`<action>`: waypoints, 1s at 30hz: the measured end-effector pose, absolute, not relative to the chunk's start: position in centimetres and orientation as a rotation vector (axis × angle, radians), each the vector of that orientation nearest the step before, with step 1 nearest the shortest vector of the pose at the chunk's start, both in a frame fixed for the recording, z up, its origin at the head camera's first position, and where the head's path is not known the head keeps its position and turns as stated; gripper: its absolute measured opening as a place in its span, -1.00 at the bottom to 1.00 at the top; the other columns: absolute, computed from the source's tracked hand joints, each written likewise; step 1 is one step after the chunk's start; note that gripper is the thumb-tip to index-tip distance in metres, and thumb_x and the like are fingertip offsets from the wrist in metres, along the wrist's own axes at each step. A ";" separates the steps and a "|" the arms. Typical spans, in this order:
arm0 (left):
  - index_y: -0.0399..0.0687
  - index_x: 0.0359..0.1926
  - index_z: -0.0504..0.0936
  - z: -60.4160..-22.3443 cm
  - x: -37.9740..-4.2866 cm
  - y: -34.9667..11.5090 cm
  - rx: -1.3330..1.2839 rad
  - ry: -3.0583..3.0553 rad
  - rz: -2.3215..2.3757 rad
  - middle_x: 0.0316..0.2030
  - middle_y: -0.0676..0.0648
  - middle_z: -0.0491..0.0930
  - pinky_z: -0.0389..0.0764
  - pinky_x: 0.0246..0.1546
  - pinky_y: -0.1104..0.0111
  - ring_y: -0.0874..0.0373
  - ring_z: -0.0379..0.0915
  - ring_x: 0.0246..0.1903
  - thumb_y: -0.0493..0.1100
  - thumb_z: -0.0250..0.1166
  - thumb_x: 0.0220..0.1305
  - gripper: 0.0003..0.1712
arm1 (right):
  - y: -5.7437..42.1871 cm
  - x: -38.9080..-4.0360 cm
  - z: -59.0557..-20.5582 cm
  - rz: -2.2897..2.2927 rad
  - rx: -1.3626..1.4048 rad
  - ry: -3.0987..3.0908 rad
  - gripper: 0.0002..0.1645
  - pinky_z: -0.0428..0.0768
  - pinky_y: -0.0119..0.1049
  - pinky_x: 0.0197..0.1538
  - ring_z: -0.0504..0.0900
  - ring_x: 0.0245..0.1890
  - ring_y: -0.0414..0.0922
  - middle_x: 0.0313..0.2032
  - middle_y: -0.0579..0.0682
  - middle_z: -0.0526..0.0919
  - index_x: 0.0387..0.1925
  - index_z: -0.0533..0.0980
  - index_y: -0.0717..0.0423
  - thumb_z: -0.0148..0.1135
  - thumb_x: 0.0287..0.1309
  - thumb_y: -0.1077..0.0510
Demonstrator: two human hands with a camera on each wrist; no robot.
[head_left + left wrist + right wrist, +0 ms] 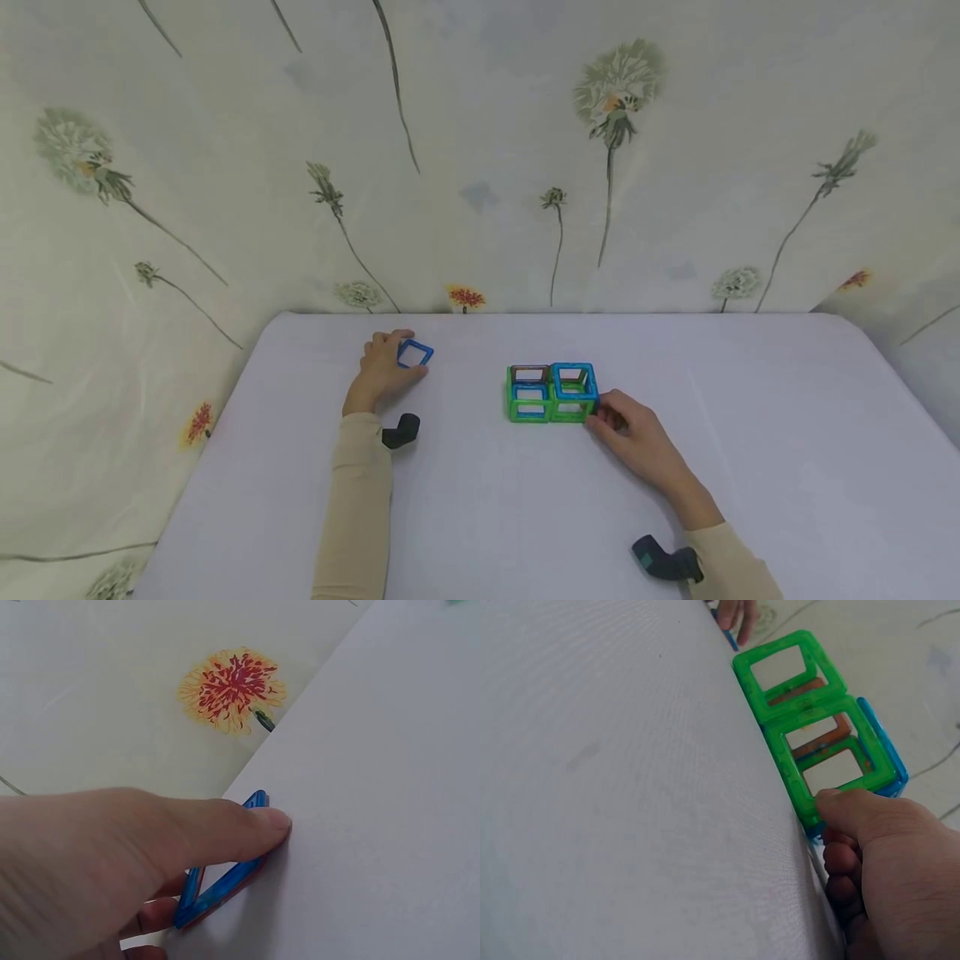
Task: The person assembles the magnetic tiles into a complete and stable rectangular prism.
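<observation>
At the back left of the table, my left hand holds a blue square magnetic tile by its edges, between thumb and fingers. In the left wrist view the blue tile shows a reddish edge along its underside, and the thumb lies across it. Right of centre stands a two-cell block of magnetic tiles, with green fronts and a blue square on top of the right cell. My right hand grips its right end. Its thumb presses the green front tile; the other fingers are curled at the side, partly hidden.
The white table ends at the back against a pale cloth printed with dandelions. Dark wrist devices, one at the left sleeve and one at the right sleeve, stick out over the tabletop.
</observation>
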State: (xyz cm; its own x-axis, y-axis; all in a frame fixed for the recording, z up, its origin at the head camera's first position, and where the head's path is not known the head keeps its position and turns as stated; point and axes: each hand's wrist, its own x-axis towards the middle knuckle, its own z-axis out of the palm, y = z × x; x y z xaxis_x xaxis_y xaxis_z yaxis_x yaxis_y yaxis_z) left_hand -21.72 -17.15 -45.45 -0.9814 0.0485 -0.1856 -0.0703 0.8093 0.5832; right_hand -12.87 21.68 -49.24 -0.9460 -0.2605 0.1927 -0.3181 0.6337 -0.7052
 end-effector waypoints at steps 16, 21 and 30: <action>0.13 0.27 0.35 -46.3 -22.3 -17.9 -0.005 2.786 0.968 0.16 -0.26 0.27 0.30 0.13 -0.04 -0.15 0.18 0.12 -0.03 0.34 0.09 -0.31 | 21.8 -12.9 -49.5 1.200 0.499 -2.761 -0.82 0.41 -0.49 -0.36 0.38 -0.40 -0.31 -0.46 -0.21 0.41 -0.20 0.47 -0.09 0.28 0.16 0.12; 0.14 0.25 0.37 -46.3 -22.2 -18.0 -0.022 2.781 0.996 0.14 -0.24 0.30 0.32 0.13 -0.04 -0.13 0.20 0.11 -0.04 0.35 0.07 -0.32 | 21.7 -12.9 -49.4 1.208 0.509 -2.751 -0.81 0.41 -0.49 -0.37 0.38 -0.41 -0.31 -0.46 -0.21 0.40 -0.22 0.46 -0.10 0.28 0.15 0.13; 0.13 0.23 0.39 -46.4 -22.2 -18.1 0.027 2.792 1.033 0.14 -0.22 0.37 0.26 0.18 -0.04 -0.14 0.23 0.13 -0.05 0.35 0.07 -0.34 | 21.7 -13.0 -49.5 1.212 0.511 -2.749 -0.82 0.42 -0.49 -0.37 0.38 -0.41 -0.31 -0.46 -0.21 0.40 -0.23 0.46 -0.10 0.28 0.16 0.12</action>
